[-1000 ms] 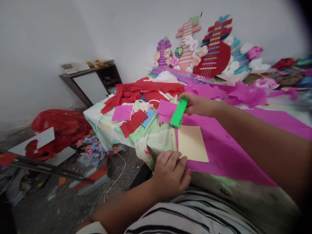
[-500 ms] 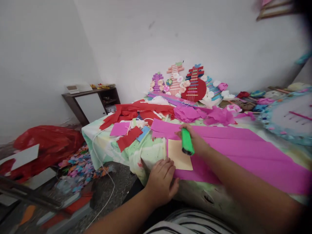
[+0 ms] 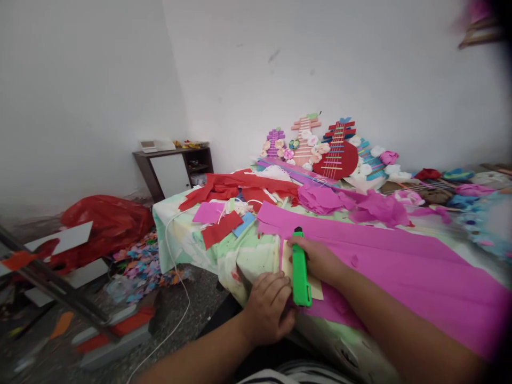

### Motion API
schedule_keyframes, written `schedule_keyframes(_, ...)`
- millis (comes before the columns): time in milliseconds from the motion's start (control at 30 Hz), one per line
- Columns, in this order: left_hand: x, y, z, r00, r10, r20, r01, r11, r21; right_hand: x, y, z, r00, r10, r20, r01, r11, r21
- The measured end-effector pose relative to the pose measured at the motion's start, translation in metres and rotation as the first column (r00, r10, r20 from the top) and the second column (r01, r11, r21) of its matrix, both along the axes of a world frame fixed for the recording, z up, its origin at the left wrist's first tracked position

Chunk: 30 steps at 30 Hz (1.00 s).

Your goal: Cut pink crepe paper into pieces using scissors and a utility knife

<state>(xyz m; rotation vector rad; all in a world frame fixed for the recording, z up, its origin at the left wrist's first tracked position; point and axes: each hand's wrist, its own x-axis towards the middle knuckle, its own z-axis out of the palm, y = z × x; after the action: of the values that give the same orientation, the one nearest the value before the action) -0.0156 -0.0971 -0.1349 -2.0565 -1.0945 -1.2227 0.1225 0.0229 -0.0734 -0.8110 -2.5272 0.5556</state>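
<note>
My right hand [image 3: 320, 258] is closed around a green utility knife [image 3: 301, 274], its black end pointing away from me. The knife lies over a small cream sheet of paper [image 3: 316, 288], partly covering it. Beneath that sheet is a long magenta sheet of paper [image 3: 392, 272], spread along the table. My left hand [image 3: 269, 304] rests at the table's near edge beside the cream sheet, fingers stretched and laid down, holding nothing. Whether a blade is out, I cannot tell.
Red paper strips [image 3: 224, 186], a red piece [image 3: 221, 229] and crumpled magenta paper [image 3: 324, 198] lie farther back. Decorated guitar-shaped crafts [image 3: 336, 159] lean on the wall. A white cord [image 3: 182, 288] hangs off the table's left side. A cabinet [image 3: 170, 173] stands in the corner.
The green knife has turned in my right hand and come nearer, its long side now over the cream sheet. My left hand stays by the edge. The view has shifted left.
</note>
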Motion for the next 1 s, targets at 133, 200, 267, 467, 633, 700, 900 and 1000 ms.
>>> schedule_keyframes(133, 0.000, 0.003, -0.012, 0.999, 0.028, -0.027, -0.026, 0.997, 0.069, 0.001, 0.000, 0.001, 0.998, 0.057, -0.002, -0.057, 0.998, 0.006)
schedule_keyframes(200, -0.002, 0.003, -0.016, 0.999, 0.031, -0.035, -0.029, 0.998, 0.062, 0.001, 0.000, 0.001, 0.997, 0.078, -0.005, -0.078, 0.997, -0.002)
schedule_keyframes(267, -0.003, 0.003, -0.017, 0.998, 0.023, -0.053, -0.020, 0.999, 0.043, 0.000, 0.000, 0.000, 0.996, 0.090, -0.007, -0.090, 0.996, -0.007)
schedule_keyframes(467, -0.004, 0.006, -0.018, 0.998, 0.004, -0.056, 0.000, 0.996, 0.084, 0.003, 0.000, 0.005, 0.971, -0.233, 0.054, 0.222, 0.962, 0.160)
schedule_keyframes(633, -0.003, 0.007, -0.018, 0.999, 0.009, -0.052, -0.005, 0.997, 0.075, 0.009, -0.004, 0.013, 0.837, -0.526, 0.150, 0.503, 0.848, 0.166)
schedule_keyframes(700, -0.003, 0.006, -0.018, 0.999, 0.006, -0.053, -0.003, 0.998, 0.068, 0.011, -0.006, 0.016, 0.800, -0.577, 0.164, 0.556, 0.816, 0.156)
schedule_keyframes(900, -0.002, 0.006, -0.020, 0.998, 0.012, -0.056, -0.008, 0.998, 0.057, 0.014, -0.006, 0.017, 0.758, -0.637, 0.141, 0.624, 0.771, 0.128)
schedule_keyframes(1000, -0.003, 0.006, -0.020, 0.998, 0.007, -0.059, -0.003, 0.998, 0.069, 0.015, -0.003, 0.015, 0.777, -0.623, 0.083, 0.619, 0.782, 0.076)
